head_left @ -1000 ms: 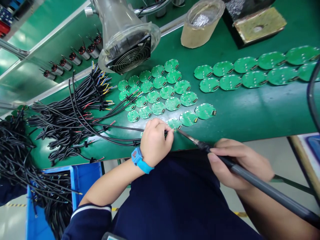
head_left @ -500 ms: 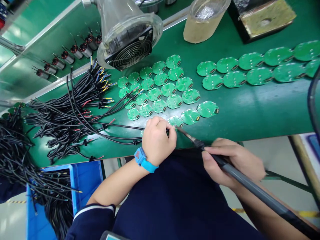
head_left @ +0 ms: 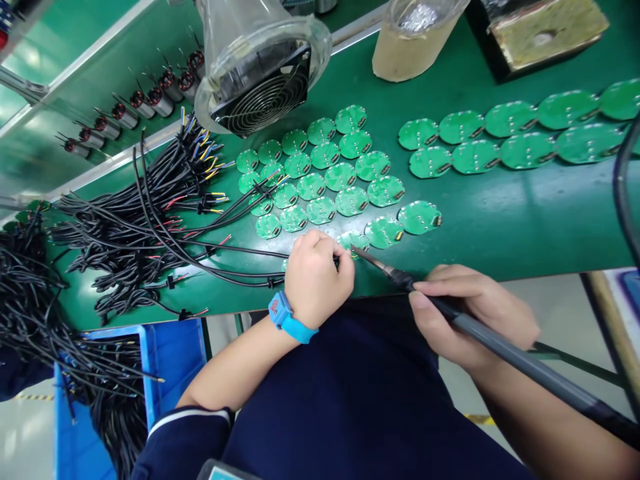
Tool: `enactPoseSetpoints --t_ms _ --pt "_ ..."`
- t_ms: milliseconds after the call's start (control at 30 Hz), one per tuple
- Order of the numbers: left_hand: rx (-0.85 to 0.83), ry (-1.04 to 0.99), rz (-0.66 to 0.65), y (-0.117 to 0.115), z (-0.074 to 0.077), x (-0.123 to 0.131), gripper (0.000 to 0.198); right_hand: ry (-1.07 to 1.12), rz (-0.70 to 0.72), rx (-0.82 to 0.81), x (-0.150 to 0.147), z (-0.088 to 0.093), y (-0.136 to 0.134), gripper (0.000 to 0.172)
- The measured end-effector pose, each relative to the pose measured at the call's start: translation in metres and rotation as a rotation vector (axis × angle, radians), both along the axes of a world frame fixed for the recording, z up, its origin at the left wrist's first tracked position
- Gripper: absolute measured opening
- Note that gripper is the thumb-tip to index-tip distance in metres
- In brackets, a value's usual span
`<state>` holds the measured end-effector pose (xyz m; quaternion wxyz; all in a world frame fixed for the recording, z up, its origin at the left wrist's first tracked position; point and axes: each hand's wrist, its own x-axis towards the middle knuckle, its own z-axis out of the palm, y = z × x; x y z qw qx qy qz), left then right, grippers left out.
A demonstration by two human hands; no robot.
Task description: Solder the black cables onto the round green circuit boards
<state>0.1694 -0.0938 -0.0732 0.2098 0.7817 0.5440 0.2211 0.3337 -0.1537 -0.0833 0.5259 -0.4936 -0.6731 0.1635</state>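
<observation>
My left hand (head_left: 321, 277), with a blue band at its wrist, is closed around the end of a black cable (head_left: 245, 275) at a round green circuit board (head_left: 351, 241). The hand covers part of that board and the cable's tip. In my right hand (head_left: 470, 310) is a soldering iron (head_left: 505, 355), gripped like a pen. Its thin metal tip points left and reaches the board's near edge, close to my left fingertips; whether it touches is too small to tell. Two more boards lie just right of it, one of them a green circuit board (head_left: 384, 233).
Black cables (head_left: 145, 193) with coloured wire ends are heaped on the green bench (head_left: 500, 230). Rows of boards lie behind my hands and at the right. A fan hood (head_left: 265, 87) overhangs the back. A blue bin (head_left: 175, 373) of cables stands lower left; a sponge (head_left: 550, 33) sits upper right.
The soldering iron and my right hand have shifted slightly right. My left hand stays at the same board, still closed on the cable. The whole view has moved a little.
</observation>
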Motion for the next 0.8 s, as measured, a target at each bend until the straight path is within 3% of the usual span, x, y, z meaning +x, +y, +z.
enactPoseSetpoints --t_ms 367,633,800 --pt "-0.005 0.056 0.019 0.002 0.001 0.004 0.015 0.030 -0.016 -0.004 0.002 -0.007 -0.002 0.018" --pt "0.037 0.061 0.027 -0.002 -0.002 0.004 0.013 -0.003 -0.018 -0.077 0.000 -0.001 -0.004 0.015" --pt "0.005 0.072 0.028 0.001 -0.001 0.005 0.015 0.174 -0.040 -0.067 0.006 -0.013 -0.005 0.018"
